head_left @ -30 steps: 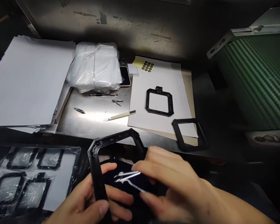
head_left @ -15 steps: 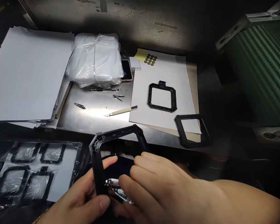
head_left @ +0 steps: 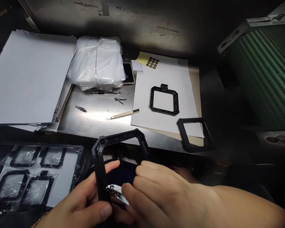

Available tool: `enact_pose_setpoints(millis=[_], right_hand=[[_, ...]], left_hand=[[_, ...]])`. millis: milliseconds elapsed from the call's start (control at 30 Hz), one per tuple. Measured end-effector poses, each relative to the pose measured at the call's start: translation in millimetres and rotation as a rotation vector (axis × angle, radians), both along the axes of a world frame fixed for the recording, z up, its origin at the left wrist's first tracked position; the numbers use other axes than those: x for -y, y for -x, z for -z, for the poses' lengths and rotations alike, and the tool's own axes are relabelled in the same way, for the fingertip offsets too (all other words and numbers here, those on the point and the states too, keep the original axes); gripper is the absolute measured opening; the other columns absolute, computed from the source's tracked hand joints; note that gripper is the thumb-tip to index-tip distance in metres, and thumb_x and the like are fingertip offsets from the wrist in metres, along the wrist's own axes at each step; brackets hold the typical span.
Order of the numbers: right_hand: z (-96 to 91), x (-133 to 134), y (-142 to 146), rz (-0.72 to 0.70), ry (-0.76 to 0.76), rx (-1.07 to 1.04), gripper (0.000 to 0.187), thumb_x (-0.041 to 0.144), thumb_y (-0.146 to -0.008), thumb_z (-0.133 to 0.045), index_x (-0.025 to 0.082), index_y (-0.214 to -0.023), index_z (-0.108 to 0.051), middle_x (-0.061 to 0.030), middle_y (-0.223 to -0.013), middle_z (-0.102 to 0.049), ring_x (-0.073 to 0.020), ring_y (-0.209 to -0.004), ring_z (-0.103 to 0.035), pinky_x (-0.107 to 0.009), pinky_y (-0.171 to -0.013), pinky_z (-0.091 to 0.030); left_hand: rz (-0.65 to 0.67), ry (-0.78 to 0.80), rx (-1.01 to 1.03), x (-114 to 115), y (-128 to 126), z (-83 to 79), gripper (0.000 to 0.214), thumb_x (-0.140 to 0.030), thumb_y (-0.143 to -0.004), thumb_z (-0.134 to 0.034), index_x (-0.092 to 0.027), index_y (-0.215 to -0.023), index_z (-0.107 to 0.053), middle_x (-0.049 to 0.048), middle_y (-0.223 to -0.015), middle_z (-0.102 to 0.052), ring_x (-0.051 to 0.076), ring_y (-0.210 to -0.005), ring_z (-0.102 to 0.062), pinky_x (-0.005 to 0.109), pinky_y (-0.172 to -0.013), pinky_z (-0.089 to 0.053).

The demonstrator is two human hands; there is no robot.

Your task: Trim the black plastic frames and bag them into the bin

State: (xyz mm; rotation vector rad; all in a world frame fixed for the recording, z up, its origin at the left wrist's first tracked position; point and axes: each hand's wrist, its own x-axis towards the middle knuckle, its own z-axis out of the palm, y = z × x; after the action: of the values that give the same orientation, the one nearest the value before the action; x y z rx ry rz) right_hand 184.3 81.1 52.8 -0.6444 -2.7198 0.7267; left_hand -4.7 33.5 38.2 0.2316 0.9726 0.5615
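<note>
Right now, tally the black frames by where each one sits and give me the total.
Black frame in the left hand: 1
Black frame on the white paper sheet: 1
Black frame over the sheet's lower right corner: 1
Black frames in the clear plastic bag: 4
Total: 7

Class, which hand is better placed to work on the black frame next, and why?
Right, probably: the right hand holds a small metal tool near the black frame, which the left hand grips.
</note>
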Motion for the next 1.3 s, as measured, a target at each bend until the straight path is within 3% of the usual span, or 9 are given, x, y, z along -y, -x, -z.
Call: enact_pose_setpoints(millis=[133,233,367,600,700,933,1100,1200,1300], right_hand=[[0.9,-2,4,0.034,-0.051,-0.134,0.026,0.011,-0.083,-0.032,0.016,-0.066,-0.052,0.0015,-0.054,-0.050,-0.0109,-0.050,-0.043,-0.023,-0.057,-0.041],[3.3,-5,3,0.117,-0.046,-0.161,0.031,0.016,-0.087,-0.028,0.016,-0.068,-0.052,0.0014,-0.051,-0.049,-0.0111,-0.046,-0.040,-0.023,-0.045,-0.036],[6.2,-9,-4,0.212,0.017,-0.219,0.024,0.024,-0.087,-0.033,0.013,-0.080,-0.053,0.0014,-0.055,-0.049,-0.0106,-0.050,-0.041,-0.022,-0.049,-0.037],[2.8,1,-2,0.202,-0.013,-0.084,0.017,0.028,-0.065,-0.065,0.013,-0.064,-0.056,0.0016,-0.055,-0.051,-0.0107,-0.052,-0.041,-0.024,-0.055,-0.038],[1.5,0,2,0.167,-0.079,-0.081,0.023,0.030,-0.057,-0.071,0.014,-0.060,-0.055,0.0020,-0.054,-0.050,-0.0109,-0.052,-0.041,-0.025,-0.054,-0.039],[6.7,-7,1,0.067,-0.114,-0.092,0.019,0.030,-0.071,-0.060,0.012,-0.065,-0.056,0.0005,-0.057,-0.050,-0.0115,-0.054,-0.043,-0.026,-0.054,-0.039],[-1.7,-12,-1,0.031,-0.084,-0.084,0.015,0.024,-0.071,-0.061,0.011,-0.064,-0.058,0.0009,-0.055,-0.053,-0.0107,-0.052,-0.044,-0.024,-0.054,-0.040],[-7.6,-15,-1,0.019,-0.025,-0.042,0.012,0.021,-0.071,-0.060,0.013,-0.062,-0.057,0.0010,-0.056,-0.055,-0.0099,-0.053,-0.046,-0.021,-0.055,-0.041],[-8.0,-14,-2,-0.016,0.029,-0.061,0.010,0.013,-0.069,-0.056,0.015,-0.060,-0.054,0.0018,-0.058,-0.055,-0.0084,-0.052,-0.045,-0.019,-0.051,-0.040]], left_hand=[[-0.032,0.063,0.061,-2,-2,-1.0,0.048,-0.021,-0.064,-0.068,-0.029,-0.110,-0.055,-0.0027,-0.119,-0.056,0.022,-0.116,-0.041,0.026,-0.089,-0.041],[-0.040,0.043,0.137,-1,-4,1.1,0.047,-0.021,-0.067,-0.066,-0.028,-0.112,-0.053,0.0030,-0.102,-0.067,0.025,-0.100,-0.057,0.034,-0.084,-0.044],[-0.016,-0.008,0.102,0,-5,3.9,0.050,-0.024,-0.069,-0.064,-0.025,-0.117,-0.050,0.0069,-0.090,-0.070,0.026,-0.081,-0.065,0.038,-0.081,-0.044],[-0.037,0.045,-0.012,-3,-8,-2.4,0.046,-0.025,-0.062,-0.070,-0.030,-0.107,-0.058,-0.0023,-0.101,-0.068,0.022,-0.108,-0.051,0.024,-0.083,-0.043],[-0.027,0.048,-0.093,-4,-9,-6.0,0.047,-0.028,-0.058,-0.072,-0.031,-0.103,-0.060,-0.0051,-0.103,-0.066,0.021,-0.105,-0.053,0.022,-0.082,-0.043],[0.000,0.142,-0.030,-5,-10,-7.6,0.052,-0.028,-0.058,-0.072,-0.033,-0.107,-0.057,-0.0030,-0.094,-0.069,0.023,-0.092,-0.061,0.029,-0.081,-0.043],[0.006,0.090,0.046,-5,-9,-4.8,0.048,-0.025,-0.063,-0.069,-0.033,-0.109,-0.056,-0.0012,-0.086,-0.071,0.021,-0.082,-0.065,0.032,-0.080,-0.043],[0.030,0.097,0.017,-6,-8,-4.8,0.050,-0.024,-0.063,-0.069,-0.033,-0.110,-0.055,-0.0018,-0.094,-0.070,0.022,-0.096,-0.059,0.031,-0.084,-0.042],[0.025,0.078,-0.005,-6,-7,-5.2,0.049,-0.022,-0.063,-0.069,-0.032,-0.109,-0.056,-0.0017,-0.099,-0.068,0.019,-0.117,-0.041,0.027,-0.088,-0.039]])
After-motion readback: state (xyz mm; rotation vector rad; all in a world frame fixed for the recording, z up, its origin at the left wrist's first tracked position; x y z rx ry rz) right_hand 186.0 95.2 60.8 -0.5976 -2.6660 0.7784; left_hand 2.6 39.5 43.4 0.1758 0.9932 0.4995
